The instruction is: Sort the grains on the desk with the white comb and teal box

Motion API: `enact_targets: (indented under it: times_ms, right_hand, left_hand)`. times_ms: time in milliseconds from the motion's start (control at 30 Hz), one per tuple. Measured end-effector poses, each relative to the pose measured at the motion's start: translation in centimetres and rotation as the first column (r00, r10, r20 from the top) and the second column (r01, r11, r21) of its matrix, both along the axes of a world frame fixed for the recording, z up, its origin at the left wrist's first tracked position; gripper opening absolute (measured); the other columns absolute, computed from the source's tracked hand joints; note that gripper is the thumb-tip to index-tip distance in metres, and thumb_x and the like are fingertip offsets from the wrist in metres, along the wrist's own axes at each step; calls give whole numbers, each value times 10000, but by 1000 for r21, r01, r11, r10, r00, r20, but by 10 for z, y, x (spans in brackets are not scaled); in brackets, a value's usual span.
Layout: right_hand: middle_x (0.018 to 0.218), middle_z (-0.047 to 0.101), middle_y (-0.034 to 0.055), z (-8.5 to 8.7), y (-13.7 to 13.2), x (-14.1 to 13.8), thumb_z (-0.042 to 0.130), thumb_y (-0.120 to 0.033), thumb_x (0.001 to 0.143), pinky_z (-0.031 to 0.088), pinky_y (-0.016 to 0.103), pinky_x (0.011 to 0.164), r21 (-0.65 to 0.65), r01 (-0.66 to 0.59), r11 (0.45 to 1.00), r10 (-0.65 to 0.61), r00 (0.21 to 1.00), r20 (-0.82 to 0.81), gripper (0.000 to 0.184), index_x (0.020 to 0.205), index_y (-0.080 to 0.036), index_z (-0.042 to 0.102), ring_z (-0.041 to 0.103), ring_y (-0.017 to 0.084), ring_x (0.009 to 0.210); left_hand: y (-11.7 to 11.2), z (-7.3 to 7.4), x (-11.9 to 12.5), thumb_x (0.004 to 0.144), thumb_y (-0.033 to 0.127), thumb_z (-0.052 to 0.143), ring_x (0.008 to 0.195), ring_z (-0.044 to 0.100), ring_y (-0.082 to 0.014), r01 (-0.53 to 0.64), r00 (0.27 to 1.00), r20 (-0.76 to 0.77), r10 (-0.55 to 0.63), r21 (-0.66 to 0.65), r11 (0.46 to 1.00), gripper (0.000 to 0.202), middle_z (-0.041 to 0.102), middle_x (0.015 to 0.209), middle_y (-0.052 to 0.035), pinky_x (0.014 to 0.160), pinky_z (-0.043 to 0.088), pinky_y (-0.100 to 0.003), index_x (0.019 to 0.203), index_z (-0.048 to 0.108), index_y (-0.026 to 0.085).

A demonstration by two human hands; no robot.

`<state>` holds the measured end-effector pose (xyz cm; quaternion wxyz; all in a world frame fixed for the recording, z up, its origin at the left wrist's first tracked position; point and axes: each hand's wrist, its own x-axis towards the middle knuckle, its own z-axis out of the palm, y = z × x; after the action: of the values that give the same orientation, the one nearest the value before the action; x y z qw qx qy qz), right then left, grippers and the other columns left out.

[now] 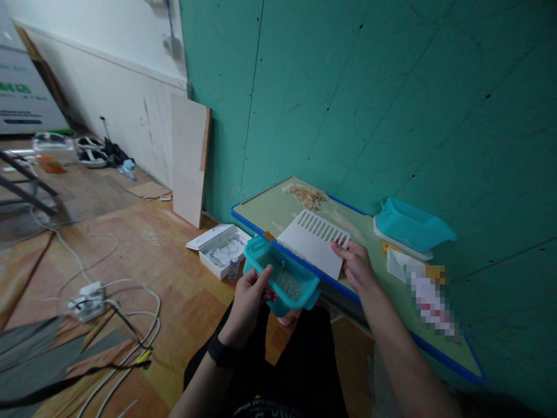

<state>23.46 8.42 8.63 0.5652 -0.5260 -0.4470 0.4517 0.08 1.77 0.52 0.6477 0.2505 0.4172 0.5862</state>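
Granules, pale and fine, lie in a turquoise rectangular plastic tub that the left hand grips by its rim, beside the near edge of a pale-green, blue-rimmed desk; the right hand clasps a flat white slotted scoop at that edge, before a tan pellet heap by the far edge

The left grip holds a teal tub; the right grip holds a white slotted board, kernels beyond it on the worktop
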Motion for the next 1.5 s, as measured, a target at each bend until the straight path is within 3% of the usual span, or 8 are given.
enact_targets:
  times_ms: [367, 600, 800, 967, 1200, 1500]
  right_hand:
    - [685, 738, 36, 1, 0, -8, 974, -471, 434, 544, 345, 632, -35, 11, 999, -12, 999, -37, 521, 775, -183, 706, 683, 233, 643]
    - [694, 746, 48, 1, -5, -10, 973, -461, 469, 561, 360, 643, -48, -16, 999, 12, 998, -63, 505, 797, -171, 718, 720, 271, 691]
    - [799, 777, 51, 3, -7, 23, 974, -425, 473, 604, 387, 707, 46, 191, 981, -185, 977, -103, 509, 846, -182, 729, 740, 269, 758]
    - [787, 772, 47, -3, -5, 46, 963, -387, 426, 592, 355, 631, 72, 328, 942, -323, 944, -75, 502, 814, -174, 726, 717, 237, 689]
    - [719, 745, 38, -8, 11, 27, 923, -431, 469, 538, 335, 543, 35, 238, 971, -238, 971, 15, 459, 785, -184, 699, 685, 235, 623]
    - [761, 766, 54, -3, 18, -14, 948, -438, 466, 575, 372, 682, -2, 53, 999, -53, 999, -7, 484, 800, -180, 712, 723, 269, 740]
  left_hand:
    - [1, -5, -1, 629, 631, 889, 410, 599, -123, 4, 1000, -1, -4, 18, 1000, 549, 608, 453, 29, 430, 447, -194, 671, 548, 203]
    - [1, -6, 0, 635, 628, 887, 394, 588, -116, -10, 1000, 15, 9, 27, 1000, 555, 610, 457, 25, 425, 444, -191, 656, 533, 202]
    - [-2, -5, -9, 581, 656, 895, 389, 567, -110, -56, 998, -12, 56, 12, 998, 584, 587, 444, 35, 417, 427, -188, 646, 533, 203]
    - [-3, -4, -16, 598, 626, 889, 395, 528, -93, -107, 993, -54, 110, 48, 993, 539, 576, 460, 46, 424, 432, -194, 662, 580, 189]
    - [15, 4, -30, 610, 563, 870, 386, 546, -115, -147, 983, -101, 153, 59, 987, 479, 586, 446, 30, 427, 442, -215, 650, 562, 199]
    - [29, 12, -45, 591, 542, 876, 365, 543, -109, -97, 989, -110, 101, 37, 995, 462, 567, 427, 45, 408, 420, -203, 658, 573, 200]
